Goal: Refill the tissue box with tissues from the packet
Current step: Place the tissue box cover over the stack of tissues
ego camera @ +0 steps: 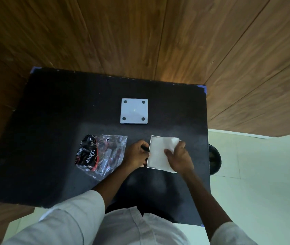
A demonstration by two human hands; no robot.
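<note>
**A:** From your head view, what are your hands doing?

**B:** My left hand (137, 153) is bracing the tissue box (149, 152) by its left wall, fingers curled against it. My right hand (178, 158) is lying flat, fingers spread, pressing the tissues (158, 152) down into the open box.

**A:** Where is everything sitting?

**B:** The box is standing on the dark table (52, 138), near the right edge. The packet (100, 154) is lying just beside my left hand, looking emptied. The white panel (134, 111) with four dark dots, likely the box's cover, is lying well apart, farther back.

**A:** How are you doing this well?

**B:** The stack's near right corner is riding over the rim, so I am judging it needs squaring. I should be pressing evenly, nudging that corner inward, keeping the box steady.
</note>
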